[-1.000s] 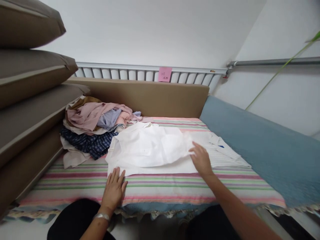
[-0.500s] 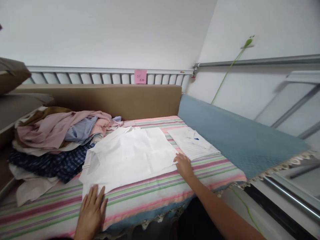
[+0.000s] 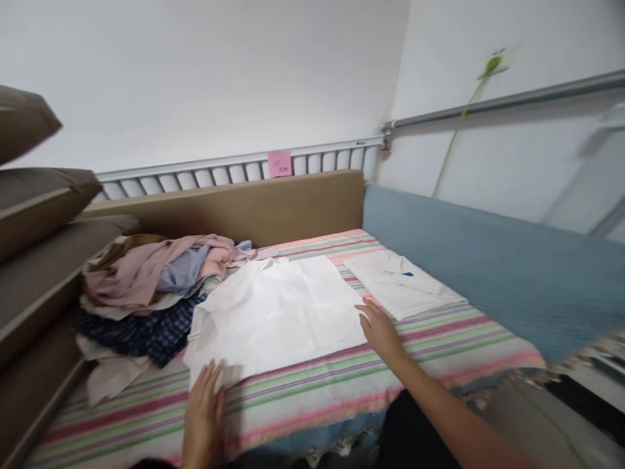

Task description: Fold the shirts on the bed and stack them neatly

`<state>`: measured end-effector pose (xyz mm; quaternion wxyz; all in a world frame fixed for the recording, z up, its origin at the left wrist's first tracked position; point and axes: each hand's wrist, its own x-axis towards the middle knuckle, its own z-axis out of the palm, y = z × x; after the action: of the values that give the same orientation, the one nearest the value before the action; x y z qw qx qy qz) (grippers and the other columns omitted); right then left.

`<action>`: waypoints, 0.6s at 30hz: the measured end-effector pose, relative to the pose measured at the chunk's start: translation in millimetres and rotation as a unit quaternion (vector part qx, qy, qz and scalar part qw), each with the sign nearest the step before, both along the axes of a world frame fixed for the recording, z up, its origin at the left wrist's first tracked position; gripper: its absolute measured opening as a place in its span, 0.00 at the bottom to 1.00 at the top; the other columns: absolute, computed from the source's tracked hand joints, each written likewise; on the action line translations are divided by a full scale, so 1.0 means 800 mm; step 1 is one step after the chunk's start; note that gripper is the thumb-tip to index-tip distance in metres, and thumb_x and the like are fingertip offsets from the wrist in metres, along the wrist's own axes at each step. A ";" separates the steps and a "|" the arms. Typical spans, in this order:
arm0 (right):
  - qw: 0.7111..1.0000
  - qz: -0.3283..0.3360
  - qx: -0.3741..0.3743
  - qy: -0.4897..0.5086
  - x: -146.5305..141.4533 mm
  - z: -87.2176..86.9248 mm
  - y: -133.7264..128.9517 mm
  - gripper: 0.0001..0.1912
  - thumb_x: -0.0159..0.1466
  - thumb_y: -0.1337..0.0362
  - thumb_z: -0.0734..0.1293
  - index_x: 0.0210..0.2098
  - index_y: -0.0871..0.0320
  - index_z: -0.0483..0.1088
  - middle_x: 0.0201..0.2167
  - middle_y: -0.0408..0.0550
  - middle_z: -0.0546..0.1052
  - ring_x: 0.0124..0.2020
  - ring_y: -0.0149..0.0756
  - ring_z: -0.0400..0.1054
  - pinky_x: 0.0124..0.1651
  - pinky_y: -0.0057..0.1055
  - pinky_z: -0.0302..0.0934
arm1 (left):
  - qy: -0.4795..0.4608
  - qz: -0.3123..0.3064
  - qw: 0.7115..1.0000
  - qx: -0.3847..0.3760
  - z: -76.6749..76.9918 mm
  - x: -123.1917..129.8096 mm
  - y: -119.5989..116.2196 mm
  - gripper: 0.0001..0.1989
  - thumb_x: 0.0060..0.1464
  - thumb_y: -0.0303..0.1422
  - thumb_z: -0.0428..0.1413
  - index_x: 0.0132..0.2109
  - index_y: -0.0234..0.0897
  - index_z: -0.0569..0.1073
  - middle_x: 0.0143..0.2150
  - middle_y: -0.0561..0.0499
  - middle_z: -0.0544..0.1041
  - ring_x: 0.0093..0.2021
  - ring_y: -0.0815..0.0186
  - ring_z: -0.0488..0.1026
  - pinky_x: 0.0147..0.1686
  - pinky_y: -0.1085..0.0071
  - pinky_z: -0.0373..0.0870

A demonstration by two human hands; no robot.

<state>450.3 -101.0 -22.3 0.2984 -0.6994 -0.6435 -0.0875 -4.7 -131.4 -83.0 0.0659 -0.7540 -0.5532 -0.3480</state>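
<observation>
A white shirt [image 3: 283, 316] lies spread on the striped cloth, its collar end to the left and its hem to the right. My left hand [image 3: 202, 410] is at the shirt's near left corner, with thumb and fingers drawn together on a small raised fold of the fabric. At the hem, my right hand [image 3: 381, 329] touches the edge with fingers stretched and slightly apart. Just beyond it lies a folded white striped shirt [image 3: 405, 286] with a small dark blue patch near its collar.
A heap of crumpled clothes [image 3: 151, 273] rises at the left beside stacked brown cushions [image 3: 43, 254]. The striped bedcover [image 3: 312, 391] runs to the fringed front edge. A tan padded board [image 3: 244, 212] stands behind, and a blue-covered side panel [image 3: 449, 241] borders the right.
The view has turned left, so things sit further right. My left hand's fingers have come together and the shirt's corner now bulges up beside them. My right hand stays at the hem.
</observation>
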 end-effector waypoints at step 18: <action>0.981 0.000 -0.177 -0.081 -0.034 -0.058 0.025 0.25 0.65 0.53 0.55 0.60 0.50 0.59 0.64 0.52 0.54 0.65 0.46 0.45 0.63 0.46 0.39 | 0.162 0.068 0.974 -0.142 0.072 0.064 0.037 0.22 0.56 0.27 0.42 0.56 0.39 0.66 0.62 0.46 0.62 0.63 0.58 0.54 0.60 0.58 0.52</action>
<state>422.8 -81.3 -68.8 0.1170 -0.7319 -0.6707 -0.0289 46.5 -101.9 -25.8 0.0704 -0.7624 -0.6291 -0.1339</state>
